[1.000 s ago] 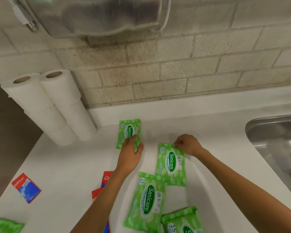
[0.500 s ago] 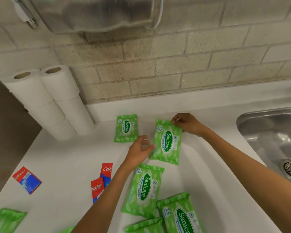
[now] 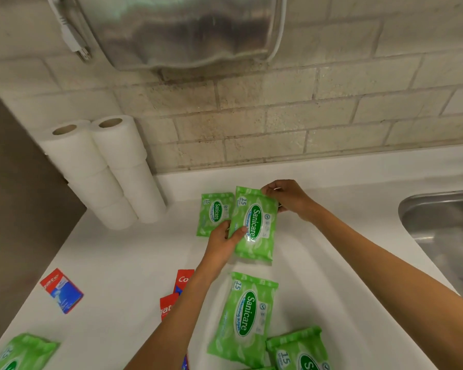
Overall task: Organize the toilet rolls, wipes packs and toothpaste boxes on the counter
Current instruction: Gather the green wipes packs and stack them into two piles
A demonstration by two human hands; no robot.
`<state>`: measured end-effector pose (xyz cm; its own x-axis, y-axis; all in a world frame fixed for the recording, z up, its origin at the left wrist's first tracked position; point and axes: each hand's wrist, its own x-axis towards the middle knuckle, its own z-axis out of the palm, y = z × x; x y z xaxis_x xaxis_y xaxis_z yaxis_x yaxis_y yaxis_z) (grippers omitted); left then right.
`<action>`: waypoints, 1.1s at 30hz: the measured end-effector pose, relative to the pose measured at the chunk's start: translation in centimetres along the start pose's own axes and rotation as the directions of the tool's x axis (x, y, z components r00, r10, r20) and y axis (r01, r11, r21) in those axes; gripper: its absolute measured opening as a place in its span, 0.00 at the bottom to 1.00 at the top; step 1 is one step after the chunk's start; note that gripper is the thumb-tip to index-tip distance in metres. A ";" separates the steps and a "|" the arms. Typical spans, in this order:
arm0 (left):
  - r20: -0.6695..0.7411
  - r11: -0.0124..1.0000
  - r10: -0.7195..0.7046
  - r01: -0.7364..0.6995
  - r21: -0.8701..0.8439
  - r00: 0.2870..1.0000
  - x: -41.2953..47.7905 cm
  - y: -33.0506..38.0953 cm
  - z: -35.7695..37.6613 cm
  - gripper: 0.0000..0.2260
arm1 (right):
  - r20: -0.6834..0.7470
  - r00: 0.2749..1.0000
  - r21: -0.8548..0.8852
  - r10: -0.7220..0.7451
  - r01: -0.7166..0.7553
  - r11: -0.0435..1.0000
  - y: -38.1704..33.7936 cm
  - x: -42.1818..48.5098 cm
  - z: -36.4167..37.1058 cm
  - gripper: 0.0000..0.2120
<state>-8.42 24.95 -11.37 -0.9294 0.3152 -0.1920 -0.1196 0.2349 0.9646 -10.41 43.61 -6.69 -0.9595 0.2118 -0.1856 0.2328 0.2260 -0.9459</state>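
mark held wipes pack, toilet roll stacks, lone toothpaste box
held green plastic wipes pack (image 3: 255,220): head view, oval label
white toilet roll stacks (image 3: 134,180): head view, right stack's side
red-blue toothpaste box (image 3: 62,291): head view, top face

Your far wall of pale brick carries a shiny metal box, with a white plug dangling at its left edge. To your right you see a steel sink; to your left, a dark brown panel.
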 end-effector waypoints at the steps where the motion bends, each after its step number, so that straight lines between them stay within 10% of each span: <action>1: -0.003 1.000 -0.018 0.018 -0.002 1.000 0.0 -0.1 -0.4 0.16 | -0.012 1.000 0.026 0.017 -0.017 1.000 0.2 0.2 0.5 0.10; 33: -0.371 0.967 -0.144 0.210 0.146 0.917 9.1 -3.2 -5.4 0.07 | 0.006 0.986 0.017 0.168 -0.169 0.986 6.4 1.8 3.0 0.09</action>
<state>-18.38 22.15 -15.28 -0.9650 -0.0858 -0.2477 -0.2602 0.4276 0.8657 -11.17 42.56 -13.95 -0.9075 0.2415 -0.3438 0.3885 0.1709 -0.9055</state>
